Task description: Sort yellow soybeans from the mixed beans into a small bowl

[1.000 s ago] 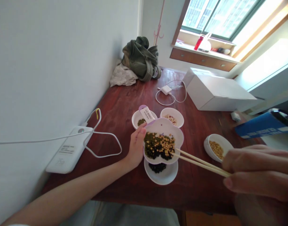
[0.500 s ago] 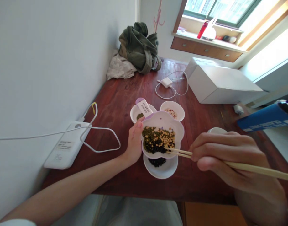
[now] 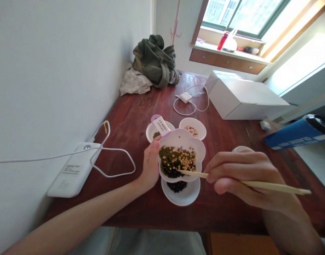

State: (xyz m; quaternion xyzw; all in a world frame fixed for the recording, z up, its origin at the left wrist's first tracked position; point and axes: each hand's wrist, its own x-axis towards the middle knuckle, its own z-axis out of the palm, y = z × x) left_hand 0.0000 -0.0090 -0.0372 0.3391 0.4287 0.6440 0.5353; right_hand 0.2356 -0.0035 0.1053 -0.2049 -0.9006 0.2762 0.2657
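My left hand (image 3: 150, 164) grips the left rim of a flower-shaped white bowl (image 3: 187, 139) and holds it tilted above the table. Mixed green, black and yellow beans (image 3: 178, 161) fill it. My right hand (image 3: 244, 177) holds wooden chopsticks (image 3: 271, 186), their tips reaching into the beans at the bowl's near edge. Right below it sits a small white dish (image 3: 181, 191) holding black beans. Behind are a dish with green beans (image 3: 155, 131), a label card leaning in it, and a dish with pale pieces (image 3: 192, 128).
A white power strip (image 3: 72, 170) with looped cables lies left by the wall. A white box (image 3: 242, 99), a charger (image 3: 185, 97), a green bag (image 3: 155, 60) and a blue box (image 3: 295, 134) sit further back and right on the red-brown table (image 3: 130, 117).
My right hand moved left and away from the camera, bringing the chopstick tips deeper into the bean bowl. It now hides the dish of yellow beans at the right. My left hand kept its hold.
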